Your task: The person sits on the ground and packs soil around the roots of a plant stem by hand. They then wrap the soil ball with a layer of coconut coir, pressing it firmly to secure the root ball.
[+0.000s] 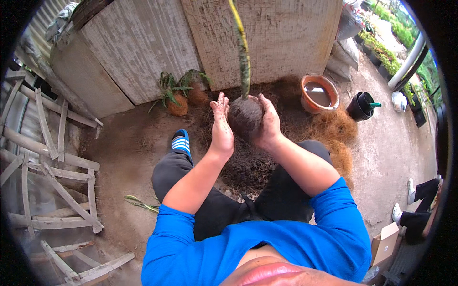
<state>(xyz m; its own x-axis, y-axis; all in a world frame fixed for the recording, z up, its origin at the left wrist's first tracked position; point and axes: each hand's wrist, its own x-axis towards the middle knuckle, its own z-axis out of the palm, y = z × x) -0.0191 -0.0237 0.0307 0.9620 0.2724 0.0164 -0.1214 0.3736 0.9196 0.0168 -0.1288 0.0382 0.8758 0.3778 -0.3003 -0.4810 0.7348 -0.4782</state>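
We hold a soil ball point(244, 117) with a long leaf point(243, 52) up in front of us, our right hand point(268, 125) cupped around it and our left hand point(221, 125) open, flat against its side. Even pressure all round should keep it from crumbling. The clay pot point(319, 93) holds brown water; the black pot point(361, 106) holds a green tool.

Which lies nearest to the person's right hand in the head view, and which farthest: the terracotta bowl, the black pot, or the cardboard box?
From the right hand, which cups a soil ball:
1. Terracotta bowl, just to its right by the wall.
2. Black pot, farther right on the concrete.
3. Cardboard box, far off at lower right.
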